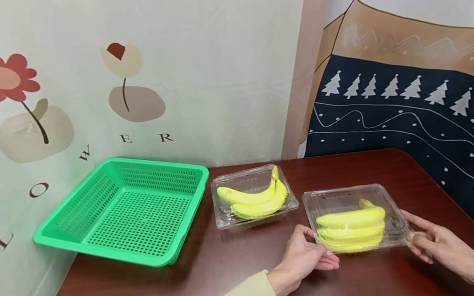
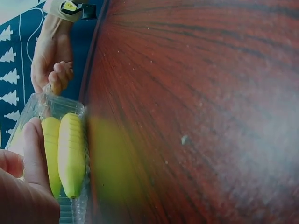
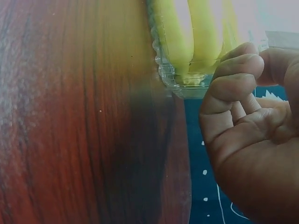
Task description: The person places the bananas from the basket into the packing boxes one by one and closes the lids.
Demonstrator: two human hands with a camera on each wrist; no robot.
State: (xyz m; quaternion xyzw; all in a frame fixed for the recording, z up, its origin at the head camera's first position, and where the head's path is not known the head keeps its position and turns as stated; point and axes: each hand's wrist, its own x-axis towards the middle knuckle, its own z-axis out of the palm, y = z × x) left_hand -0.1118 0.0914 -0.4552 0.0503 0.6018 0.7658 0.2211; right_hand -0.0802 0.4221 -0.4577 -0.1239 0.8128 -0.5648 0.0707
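A clear plastic clamshell box (image 1: 332, 199) with several yellow bananas (image 1: 353, 230) inside is between my two hands at the right of the table. My left hand (image 1: 303, 260) holds its near left corner, thumb at the side and fingers reaching low under the edge. At the opposite end, my right hand (image 1: 442, 245) pinches the right edge near the front corner. In the right wrist view its curled fingers (image 3: 233, 88) meet the plastic rim. The lid looks closed. Whether the box's base touches the table cannot be told.
Behind and to the left, a second clear box (image 1: 239, 180) holds bananas (image 1: 256, 206). A green perforated basket (image 1: 106, 254) stands at the table's left. The dark red wooden table (image 1: 171, 294) backs onto a printed cloth (image 1: 221, 69); dark patterned fabric (image 1: 471, 160) borders its right side.
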